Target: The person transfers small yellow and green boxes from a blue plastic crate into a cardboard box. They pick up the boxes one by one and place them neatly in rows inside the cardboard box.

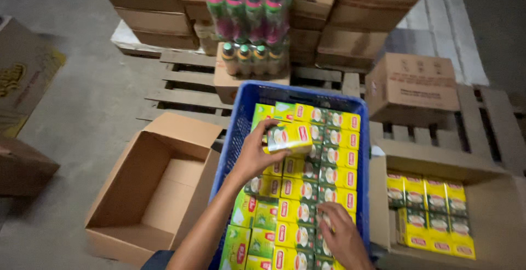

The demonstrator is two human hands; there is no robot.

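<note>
My left hand (253, 155) grips a small yellow-green box (289, 137) and holds it just above the rows of like boxes in a blue plastic crate (241, 117). My right hand (341, 236) rests with fingers bent on the yellow boxes (320, 177) near the crate's front edge; it touches them, and I see nothing lifted in it. Green boxes (257, 215) fill the crate's near left part.
An open empty cardboard box (143, 188) stands left of the crate. Another open carton (496, 209) at the right holds several yellow boxes. Behind the crate are shrink-wrapped bottles (249, 12), stacked brown cartons (361, 7) and wooden pallets (181, 83).
</note>
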